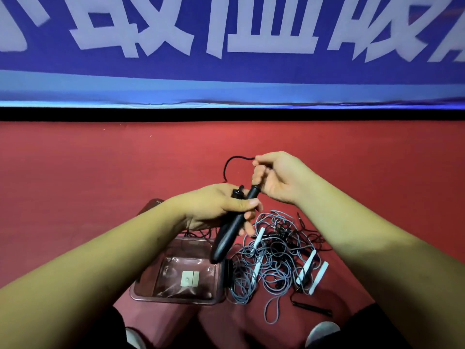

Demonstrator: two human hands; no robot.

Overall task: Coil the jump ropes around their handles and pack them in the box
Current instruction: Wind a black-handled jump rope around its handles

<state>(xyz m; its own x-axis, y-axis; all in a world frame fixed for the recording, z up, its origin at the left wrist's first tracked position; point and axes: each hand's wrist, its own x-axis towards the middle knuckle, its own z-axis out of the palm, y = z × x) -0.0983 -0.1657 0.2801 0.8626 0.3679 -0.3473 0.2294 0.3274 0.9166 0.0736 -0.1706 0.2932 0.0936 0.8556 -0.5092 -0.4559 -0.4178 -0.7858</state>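
Head camera view shows the coiling step in hand: the left hand grips the black handles together above the clear box. The right hand pinches the black rope just past their upper ends, a loop arching out. The next move, I judge, calls for snug turns round the handles before the bundle goes into the box, which looks to hold no coiled rope yet, while the grey ropes with white handles lie tangled on the red floor just right of it. The blue banner bears large white characters cropped past reading, and the pale sticker in the box shows no legible writing.
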